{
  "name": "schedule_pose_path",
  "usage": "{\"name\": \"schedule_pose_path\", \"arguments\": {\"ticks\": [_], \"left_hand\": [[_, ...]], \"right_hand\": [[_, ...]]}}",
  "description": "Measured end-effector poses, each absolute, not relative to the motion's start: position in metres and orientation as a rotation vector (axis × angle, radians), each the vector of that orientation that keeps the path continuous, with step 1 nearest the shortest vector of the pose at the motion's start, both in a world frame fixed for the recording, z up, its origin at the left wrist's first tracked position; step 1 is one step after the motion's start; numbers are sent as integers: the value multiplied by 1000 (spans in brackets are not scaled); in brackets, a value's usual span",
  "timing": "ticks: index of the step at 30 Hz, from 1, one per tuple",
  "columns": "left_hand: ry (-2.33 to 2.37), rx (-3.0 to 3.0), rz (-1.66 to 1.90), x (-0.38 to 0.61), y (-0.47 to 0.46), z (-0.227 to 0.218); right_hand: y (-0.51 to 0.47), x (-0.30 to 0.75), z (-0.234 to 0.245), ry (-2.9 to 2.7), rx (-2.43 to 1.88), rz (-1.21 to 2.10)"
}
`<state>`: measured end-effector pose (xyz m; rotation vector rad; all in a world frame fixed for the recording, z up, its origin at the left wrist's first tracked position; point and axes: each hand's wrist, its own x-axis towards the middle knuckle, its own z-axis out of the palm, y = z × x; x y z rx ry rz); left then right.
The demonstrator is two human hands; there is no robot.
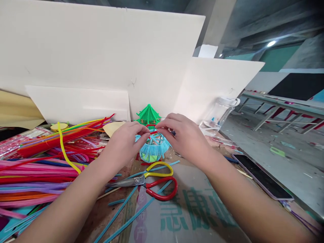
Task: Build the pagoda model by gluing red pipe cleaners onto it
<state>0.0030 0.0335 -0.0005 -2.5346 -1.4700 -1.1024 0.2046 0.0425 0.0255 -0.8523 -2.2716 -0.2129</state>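
Note:
A short red pipe cleaner (153, 132) stretches between my hands. My left hand (129, 136) pinches its left end between thumb and fingers. On the other side my right hand (179, 133) closes its fingers at the right end, with the fingertips partly hidden. Right behind and below them stands a small pagoda-like model made of pipe cleaners: a green pointed roof (149, 114) at the top and a flared light-blue tier (153, 152) lower down. My fingers cover part of its middle. Scissors (143, 180) with yellow and red handles lie open in front of the model.
Many coloured pipe cleaners (32, 172) are heaped at the left. Blue strips (131, 216) lie around the scissors. At the right are a clear bottle (219, 114) and a phone (262, 175) near the table edge. White boards (101, 50) rise behind the model.

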Motion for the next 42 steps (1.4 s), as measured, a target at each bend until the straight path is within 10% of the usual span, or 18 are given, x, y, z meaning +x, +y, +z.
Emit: {"name": "schedule_pose_path", "arguments": {"ticks": [42], "left_hand": [[-1375,-2463,-1043,-1,63,-30]], "right_hand": [[62,194,-28,-2271,-961,-673]]}}
